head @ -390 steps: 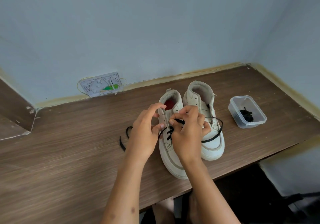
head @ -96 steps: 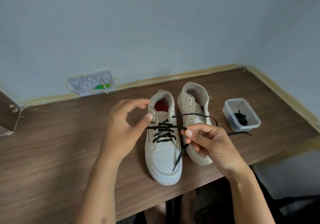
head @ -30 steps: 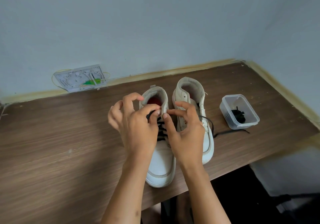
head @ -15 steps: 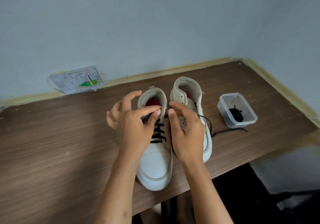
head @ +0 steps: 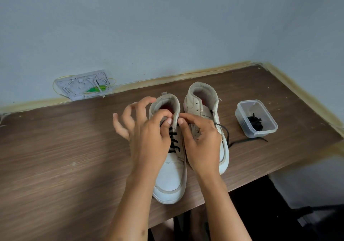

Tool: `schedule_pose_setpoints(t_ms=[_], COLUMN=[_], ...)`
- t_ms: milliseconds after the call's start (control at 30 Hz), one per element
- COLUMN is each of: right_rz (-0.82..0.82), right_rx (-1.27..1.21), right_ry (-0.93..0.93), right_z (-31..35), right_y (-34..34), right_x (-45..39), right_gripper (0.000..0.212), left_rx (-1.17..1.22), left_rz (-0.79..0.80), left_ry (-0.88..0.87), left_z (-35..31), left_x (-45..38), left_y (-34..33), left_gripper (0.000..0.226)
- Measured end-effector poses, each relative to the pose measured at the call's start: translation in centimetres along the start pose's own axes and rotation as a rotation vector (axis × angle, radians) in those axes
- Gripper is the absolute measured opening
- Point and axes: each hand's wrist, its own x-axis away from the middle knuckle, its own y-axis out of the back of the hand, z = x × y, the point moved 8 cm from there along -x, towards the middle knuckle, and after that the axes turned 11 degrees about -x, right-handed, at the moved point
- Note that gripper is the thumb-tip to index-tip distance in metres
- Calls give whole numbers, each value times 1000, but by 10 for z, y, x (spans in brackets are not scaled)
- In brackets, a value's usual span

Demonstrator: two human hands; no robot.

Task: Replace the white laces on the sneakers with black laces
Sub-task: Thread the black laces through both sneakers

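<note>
Two white sneakers were seen side by side on the wooden worktop (head: pixel 55 166), toes toward its near edge. The left sneaker (head: pixel 172 168) carried a black lace (head: pixel 174 144) crossed through its eyelets. At the top of that lacing, the left hand (head: pixel 147 134) was curled with thumb and forefinger pinched together on the lace, its other fingers spread loose. The right hand (head: pixel 202 140) was pinched likewise just beside it, resting over the right sneaker (head: pixel 202 101). Right of the sneakers, a clear plastic tub (head: pixel 242 121) held another black lace (head: pixel 255 122). A loose lace end (head: pixel 245 141) trailed between right sneaker and tub.
</note>
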Motion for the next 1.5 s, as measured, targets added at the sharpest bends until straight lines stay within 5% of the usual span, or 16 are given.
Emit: schedule_pose_setpoints(t_ms=[567,800,867,1067,1167,1267,1400,1500], right_rz=[14,-579,-633,-103,-32,-219,-616,-626], right_rx=[74,11,63,335,383,360,234,311], right_ry=[88,-81,-80,122,180,126,-201,-216], right_z=[9,-15,-18,1,5,3,-28,-27], right_y=[-5,81,93,25,2,28,99,108], right_x=[-1,-5,-3,-10,-5,-8,-5,-2], right_gripper=[8,10,11,18,9,4,14,19], left_rx=[118,333,453,424,382,363,393,405], left_rz=[-26,23,92,101,88,89,130,167], left_ry=[61,82,47,-83,-104,-92,-74,-75], left_z=[9,36,41,35,33,33,36,42], left_x=[-1,-9,-9,-8,-8,-9,-9,-8], left_y=[1,11,6,10,12,14,12,7], left_gripper=[11,13,12,22,25,24,20,23])
